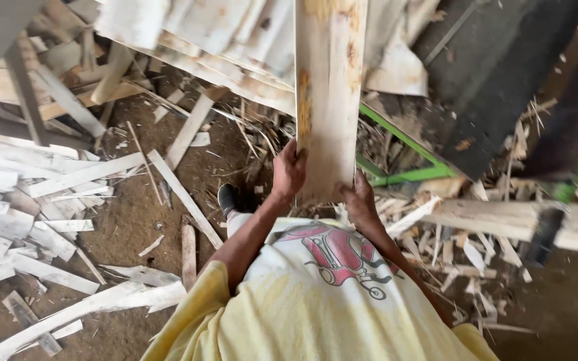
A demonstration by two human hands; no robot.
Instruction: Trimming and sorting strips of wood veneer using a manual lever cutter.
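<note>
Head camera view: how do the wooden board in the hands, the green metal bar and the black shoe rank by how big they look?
1. Wooden board, gripped at its near end by the left hand and right hand; it looks largest, though closeness to the camera enlarges it.
2. Green metal bar.
3. Black shoe, clearly smallest.

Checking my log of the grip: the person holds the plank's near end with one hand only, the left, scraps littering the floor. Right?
Not quite: both hands hold it. The head view shows the left hand and right hand gripping the plank at its near end. Scraps do litter the floor.
</note>
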